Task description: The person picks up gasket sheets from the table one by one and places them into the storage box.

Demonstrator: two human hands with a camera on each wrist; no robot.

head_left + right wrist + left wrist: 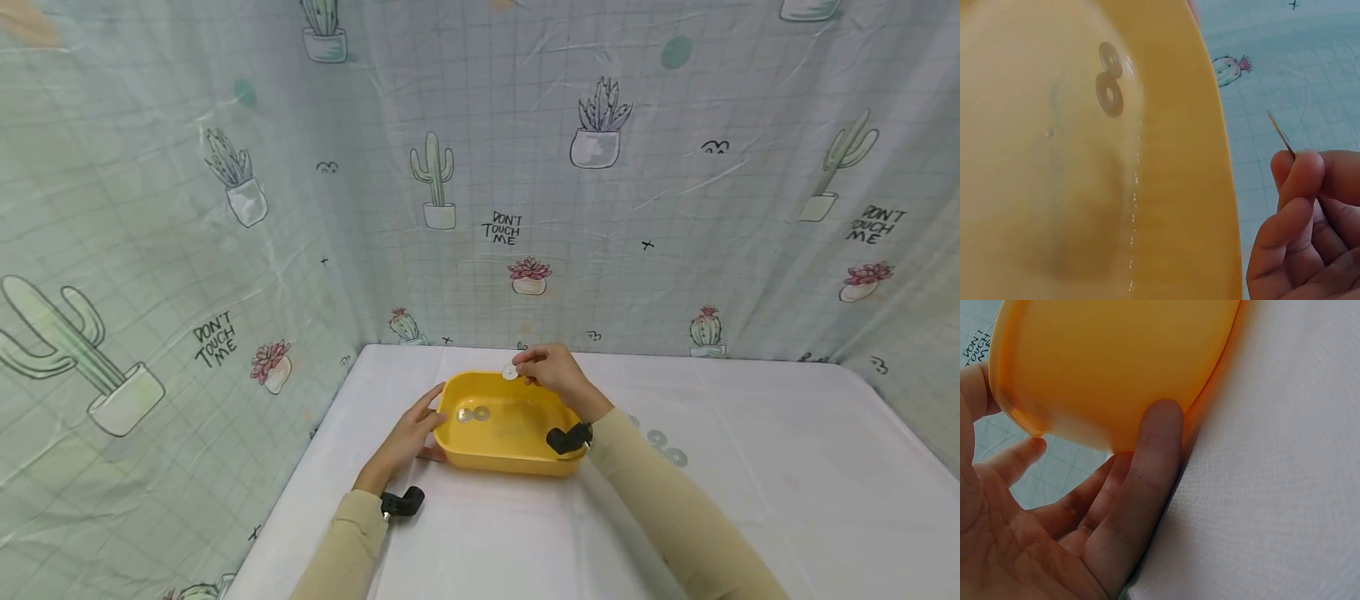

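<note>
Head view shows your right hand [553,371] pinching a thin flat silvery metal washer [510,372] by its rim over the far edge of the shallow yellow plastic tub [517,461]. It looks light, stiff and slick, so keep thumb and fingertip on opposite edges. Your left hand [408,437] lies with straight fingers against the tub's left wall on the white-covered bench [750,517]. Two washers in the tub [1109,87] rest on its floor; spare washers [663,443] lie right of it.
</note>
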